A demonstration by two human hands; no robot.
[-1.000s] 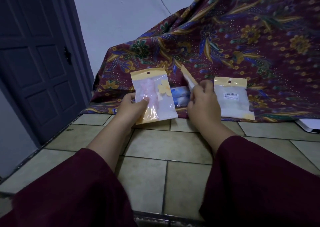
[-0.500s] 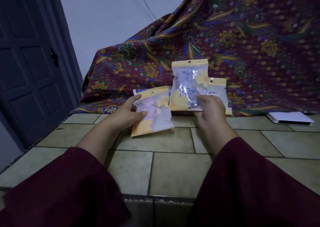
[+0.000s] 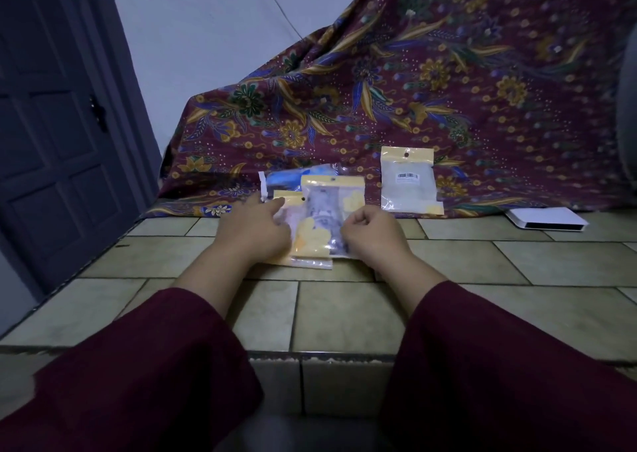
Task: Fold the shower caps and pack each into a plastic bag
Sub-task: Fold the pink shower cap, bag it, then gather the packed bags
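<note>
Two packed plastic bags (image 3: 327, 224) lie stacked on the tiled ledge (image 3: 448, 265) before a patterned cloth (image 3: 413, 89). The left hand (image 3: 256, 232) rests relaxed fingers on the lower bag; the right hand (image 3: 370, 234) curls at the top bag's edge. Light, slippery, best pinched at the corners.

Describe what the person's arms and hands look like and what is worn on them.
Both arms wear loose, wide sleeves of dark maroon cloth, the left sleeve and right sleeve ending short of the wrists. The left hand and right hand are bare: no gloves, and no rings or watch show.
</note>
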